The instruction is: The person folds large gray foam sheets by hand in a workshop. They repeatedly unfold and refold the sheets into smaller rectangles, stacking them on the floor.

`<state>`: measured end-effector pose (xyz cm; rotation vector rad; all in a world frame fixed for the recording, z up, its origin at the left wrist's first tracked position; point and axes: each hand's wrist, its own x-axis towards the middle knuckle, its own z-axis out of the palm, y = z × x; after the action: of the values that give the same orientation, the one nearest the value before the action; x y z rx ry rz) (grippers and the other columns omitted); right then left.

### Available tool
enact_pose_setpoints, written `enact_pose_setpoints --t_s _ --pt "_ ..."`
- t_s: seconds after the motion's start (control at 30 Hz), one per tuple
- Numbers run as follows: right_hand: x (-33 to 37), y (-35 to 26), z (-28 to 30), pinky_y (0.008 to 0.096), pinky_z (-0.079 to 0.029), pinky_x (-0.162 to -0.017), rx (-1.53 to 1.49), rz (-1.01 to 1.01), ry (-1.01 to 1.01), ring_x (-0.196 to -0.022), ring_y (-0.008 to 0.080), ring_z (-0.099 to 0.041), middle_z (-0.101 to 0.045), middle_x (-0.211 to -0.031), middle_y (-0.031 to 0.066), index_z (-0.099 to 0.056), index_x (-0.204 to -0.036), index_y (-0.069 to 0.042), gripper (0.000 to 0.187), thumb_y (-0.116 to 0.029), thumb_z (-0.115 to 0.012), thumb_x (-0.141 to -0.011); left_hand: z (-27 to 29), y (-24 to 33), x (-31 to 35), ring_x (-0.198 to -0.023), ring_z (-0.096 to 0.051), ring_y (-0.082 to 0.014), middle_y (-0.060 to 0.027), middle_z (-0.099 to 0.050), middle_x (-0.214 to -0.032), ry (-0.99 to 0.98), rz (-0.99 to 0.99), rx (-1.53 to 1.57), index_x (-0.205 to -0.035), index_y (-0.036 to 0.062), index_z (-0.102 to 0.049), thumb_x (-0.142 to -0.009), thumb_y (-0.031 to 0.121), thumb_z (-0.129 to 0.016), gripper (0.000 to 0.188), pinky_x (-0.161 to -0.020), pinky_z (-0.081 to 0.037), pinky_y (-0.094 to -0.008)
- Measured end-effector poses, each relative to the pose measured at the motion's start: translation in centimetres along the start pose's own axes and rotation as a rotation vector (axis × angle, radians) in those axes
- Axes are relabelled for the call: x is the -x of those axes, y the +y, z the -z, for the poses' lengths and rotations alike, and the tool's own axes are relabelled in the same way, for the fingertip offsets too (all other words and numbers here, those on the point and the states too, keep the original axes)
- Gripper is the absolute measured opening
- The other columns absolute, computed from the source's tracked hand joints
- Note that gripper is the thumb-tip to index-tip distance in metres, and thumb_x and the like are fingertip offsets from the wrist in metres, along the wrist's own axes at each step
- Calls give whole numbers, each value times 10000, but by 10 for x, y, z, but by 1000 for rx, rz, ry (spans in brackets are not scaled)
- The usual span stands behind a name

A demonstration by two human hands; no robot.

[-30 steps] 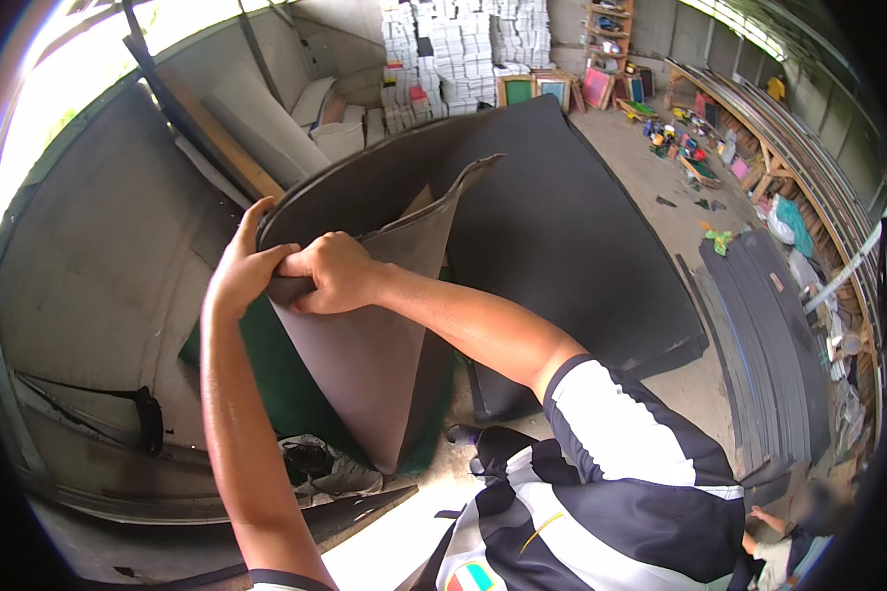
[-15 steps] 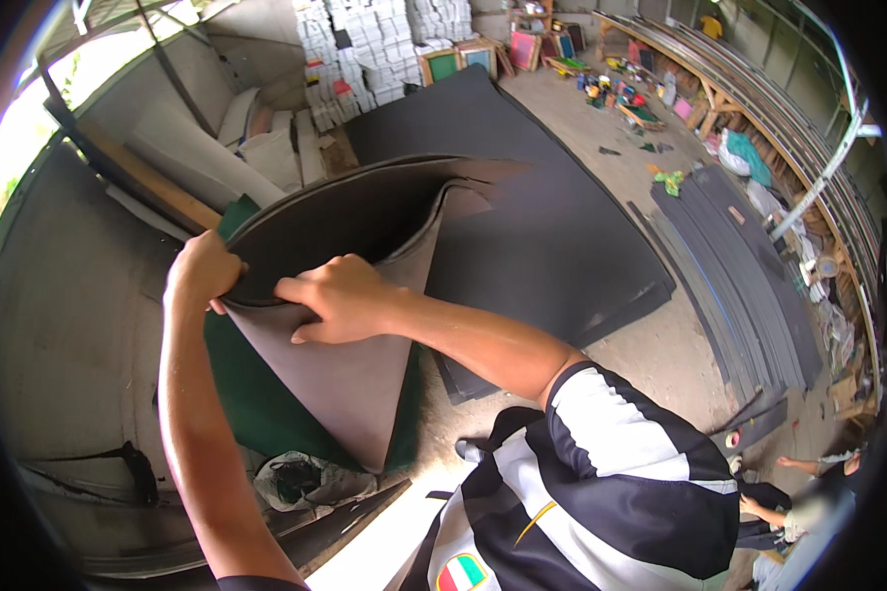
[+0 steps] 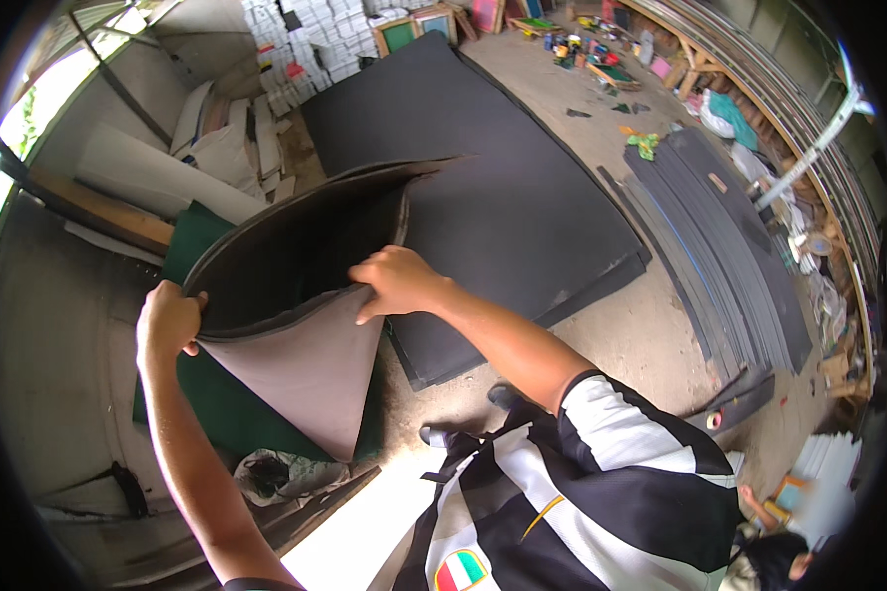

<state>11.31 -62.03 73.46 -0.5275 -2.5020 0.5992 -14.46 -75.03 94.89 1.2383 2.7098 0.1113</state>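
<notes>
A large flexible sheet (image 3: pixel 301 369), dark on one face and grey-brown on the other, is lifted and bent into an open, pocket-like curve. My left hand (image 3: pixel 170 317) grips its edge at the left corner. Farther right along the same edge, my right hand (image 3: pixel 404 283) is closed on the rim, thumb toward me. More than one layer seems to meet at the curved edge. Behind and to the right, flat black sheets (image 3: pixel 522 217) lie stacked on the floor. Green sheeting (image 3: pixel 182 389) shows beneath and to the left of the lifted sheet.
Long dark strips (image 3: pixel 734 236) are piled at the right. White stacks (image 3: pixel 306 44) stand at the back left, near framed panels (image 3: pixel 414 32). A wooden beam (image 3: pixel 108 212) and a crumpled sack (image 3: pixel 276 476) are at the left. Another person (image 3: pixel 774 557) is at the lower right.
My right hand has moved right along the edge, away from my left hand, and the pocket has widened. My left hand sits lower and farther left in view. The whole view has shifted.
</notes>
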Motion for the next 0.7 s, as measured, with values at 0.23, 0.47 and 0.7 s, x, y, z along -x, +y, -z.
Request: enact_pose_setpoints --t_s 0.23,0.47,0.7 --pt "71 85 3 454 -482 -971 12 -140 -53 -1084 355 -636 -711 -1018 168 -718 -1011 -13 627 -524 -839 -668 -40 63 40 -835 -727 -392 -261 -715 -885 56 -2 -110 -912 -48 -713 -928 338 -655 391 -826 -565 -463" --pt "117 132 2 451 -449 -1066 72 -380 -91 -1253 336 -563 -667 -1234 144 -670 -1228 -45 701 -481 -842 -707 -111 102 49 -1177 -617 -434 -255 -640 -1263 149 -291 65 -1327 54 -583 -788 124 -564 544 -1022 -488 -487" --pt "170 140 -18 456 -401 -1150 87 -705 126 -1431 343 -421 -548 -1453 133 -603 -1357 -117 622 -236 -797 -777 -158 164 55 -1180 -619 -418 -218 -606 -1309 -11 -362 110 -1313 57 -570 -807 246 -637 545 -1021 -494 -484"
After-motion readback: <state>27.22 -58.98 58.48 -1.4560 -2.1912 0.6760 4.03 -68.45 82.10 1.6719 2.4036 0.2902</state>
